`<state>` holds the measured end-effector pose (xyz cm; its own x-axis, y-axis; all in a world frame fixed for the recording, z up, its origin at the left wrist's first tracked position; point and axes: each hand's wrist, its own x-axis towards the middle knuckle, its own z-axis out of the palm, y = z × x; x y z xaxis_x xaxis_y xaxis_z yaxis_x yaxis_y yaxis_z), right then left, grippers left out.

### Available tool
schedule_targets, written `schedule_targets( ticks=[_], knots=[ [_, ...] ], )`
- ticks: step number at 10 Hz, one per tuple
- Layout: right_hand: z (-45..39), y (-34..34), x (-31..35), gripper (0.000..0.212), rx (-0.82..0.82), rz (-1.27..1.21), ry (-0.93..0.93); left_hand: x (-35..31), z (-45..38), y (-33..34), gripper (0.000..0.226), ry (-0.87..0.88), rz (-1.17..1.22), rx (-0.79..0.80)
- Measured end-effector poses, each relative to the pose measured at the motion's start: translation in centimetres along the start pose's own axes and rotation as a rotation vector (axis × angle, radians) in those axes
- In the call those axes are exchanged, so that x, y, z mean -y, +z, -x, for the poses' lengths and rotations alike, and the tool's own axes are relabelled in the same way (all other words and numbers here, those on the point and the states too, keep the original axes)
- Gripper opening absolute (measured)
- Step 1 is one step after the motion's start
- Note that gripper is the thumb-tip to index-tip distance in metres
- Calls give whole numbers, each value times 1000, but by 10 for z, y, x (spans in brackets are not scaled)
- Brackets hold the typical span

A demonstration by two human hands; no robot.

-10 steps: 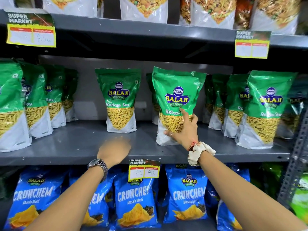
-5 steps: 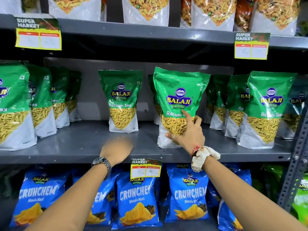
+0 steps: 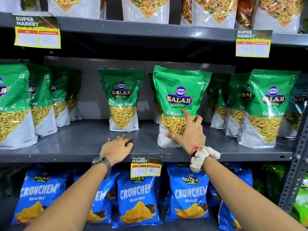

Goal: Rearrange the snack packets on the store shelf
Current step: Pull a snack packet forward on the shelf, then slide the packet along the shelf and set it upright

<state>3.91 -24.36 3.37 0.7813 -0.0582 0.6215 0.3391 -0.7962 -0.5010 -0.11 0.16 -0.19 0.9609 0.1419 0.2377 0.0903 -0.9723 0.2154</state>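
A green Ratlami Sev packet [image 3: 179, 90] stands upright near the front of the grey middle shelf [image 3: 80, 144]. My right hand [image 3: 188, 132] grips its lower front, thumb under the left side and forefinger pointing up. My left hand [image 3: 116, 147] lies flat on the bare shelf, fingers spread, holding nothing, below a second green packet [image 3: 122, 99] that stands alone further back. More green packets stand in rows at the left [image 3: 15, 104] and right [image 3: 266, 107].
Blue Crunchem packets [image 3: 138, 197] fill the shelf below, behind a yellow price tag [image 3: 146, 167]. White-bottomed mix packets [image 3: 146, 9] line the top shelf. A perforated metal upright [image 3: 295, 170] runs down the right edge.
My right hand has shifted the held green packet slightly right and nearer the shelf front. My left hand has slid forward onto the shelf and its fingers have spread.
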Motion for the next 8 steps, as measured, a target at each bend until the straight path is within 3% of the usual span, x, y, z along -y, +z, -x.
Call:
schedule_targets(
  ticks=[5, 6, 8],
  knots=[
    [6, -5, 3, 107, -31, 41, 13, 0, 2, 0, 47, -23, 15, -10],
    [11, -2, 3, 106, -49, 5, -1, -1, 8, -1, 45, -53, 66, -70],
    [29, 9, 24, 73, -354, -98, -285, 16, 38, -14, 37, -114, 85, -270]
  ],
)
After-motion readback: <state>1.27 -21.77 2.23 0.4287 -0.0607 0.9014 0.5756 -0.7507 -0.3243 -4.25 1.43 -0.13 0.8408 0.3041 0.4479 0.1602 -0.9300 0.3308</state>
